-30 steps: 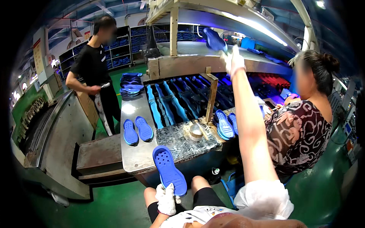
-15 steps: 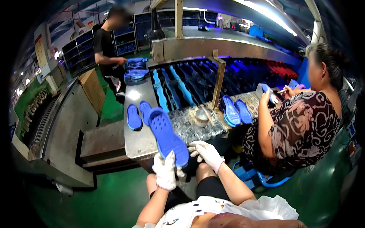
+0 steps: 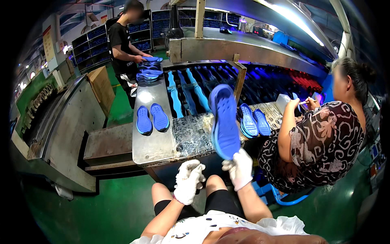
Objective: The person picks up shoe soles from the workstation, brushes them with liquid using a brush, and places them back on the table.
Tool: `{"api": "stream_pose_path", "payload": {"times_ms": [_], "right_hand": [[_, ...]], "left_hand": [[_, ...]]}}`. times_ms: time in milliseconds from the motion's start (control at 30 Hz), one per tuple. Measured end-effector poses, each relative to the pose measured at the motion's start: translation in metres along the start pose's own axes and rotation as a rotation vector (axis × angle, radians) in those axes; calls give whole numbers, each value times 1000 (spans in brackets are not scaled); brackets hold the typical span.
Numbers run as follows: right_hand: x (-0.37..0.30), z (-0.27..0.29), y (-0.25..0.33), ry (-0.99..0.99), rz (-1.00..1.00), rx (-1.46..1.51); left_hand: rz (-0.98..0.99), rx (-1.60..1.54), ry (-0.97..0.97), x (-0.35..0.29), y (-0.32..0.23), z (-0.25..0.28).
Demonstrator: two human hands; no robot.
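A blue shoe sole (image 3: 226, 122) with a paler blue edge stands nearly upright in my white-gloved right hand (image 3: 239, 168). My fingers grip its lower end, and small holes show in its upper part. Over my lap, my left hand (image 3: 189, 181), gloved in white too, is closed with the fingers curled in. Whether anything is inside it is hidden. Beyond it, a pair of blue soles (image 3: 152, 118) lies side by side on the metal tabletop (image 3: 152, 150).
More blue soles (image 3: 255, 122) lie right of the raised one. A conveyor (image 3: 191, 91) carries rows of blue pieces behind the bench. At right sits a co-worker (image 3: 321, 138), hands on a small piece; another person (image 3: 122, 49) stands far left by stacked soles (image 3: 149, 73).
The sole has passed from my left hand to my right and swung rightward, more upright. My left hand has let go and closed. The standing person's hands have reached the stacked soles.
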State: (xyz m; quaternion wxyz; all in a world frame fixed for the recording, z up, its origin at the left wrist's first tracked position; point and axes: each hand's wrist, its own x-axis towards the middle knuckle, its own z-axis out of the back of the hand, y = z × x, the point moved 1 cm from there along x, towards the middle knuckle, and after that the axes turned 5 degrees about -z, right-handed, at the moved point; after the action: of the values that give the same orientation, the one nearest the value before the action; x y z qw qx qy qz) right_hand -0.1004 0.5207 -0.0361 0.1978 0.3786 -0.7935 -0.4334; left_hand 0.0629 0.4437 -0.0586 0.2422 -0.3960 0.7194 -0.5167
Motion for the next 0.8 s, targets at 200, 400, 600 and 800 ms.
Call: {"api": "stream_pose_path", "payload": {"times_ms": [200,400,600,800], "right_hand": [[132,-36,141,64,354,-1],[258,-93,248,-28,429,72],[167,-70,69,194,185,-93],[4,78,-133,109,-412,-628]], "left_hand": [[164,90,-184,-26,14,36],[169,58,-194,-21,30,42],[42,153,-306,-22,45,56],[-663,915,-317,66,7,93]]}}
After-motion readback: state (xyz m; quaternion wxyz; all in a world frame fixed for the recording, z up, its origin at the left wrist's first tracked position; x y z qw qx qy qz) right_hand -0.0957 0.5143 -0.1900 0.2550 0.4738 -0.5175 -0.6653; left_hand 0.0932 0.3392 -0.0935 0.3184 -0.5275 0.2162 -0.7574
